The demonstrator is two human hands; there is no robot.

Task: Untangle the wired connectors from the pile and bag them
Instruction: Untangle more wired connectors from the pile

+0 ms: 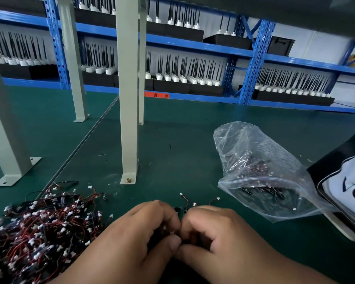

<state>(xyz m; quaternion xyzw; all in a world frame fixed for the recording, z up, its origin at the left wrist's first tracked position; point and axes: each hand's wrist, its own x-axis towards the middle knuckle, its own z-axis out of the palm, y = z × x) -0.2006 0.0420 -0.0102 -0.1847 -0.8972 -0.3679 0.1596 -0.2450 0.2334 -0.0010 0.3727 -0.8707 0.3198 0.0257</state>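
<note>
A tangled pile of wired connectors, red and black leads with small white plugs, lies at the lower left of the green mat. My left hand and my right hand meet at the bottom centre, fingers curled, both pinching a small bunch of wired connectors whose red leads and white plugs stick out beyond the fingertips. Most of that bunch is hidden by the fingers. A clear zip bag lies to the right of my hands with its mouth toward me, with many connectors inside.
A grey steel post bolted to the green mat stands just beyond my hands; two more posts stand at the left. A black-and-white printed item lies at the right edge. Blue shelving with trays of black antennas fills the background.
</note>
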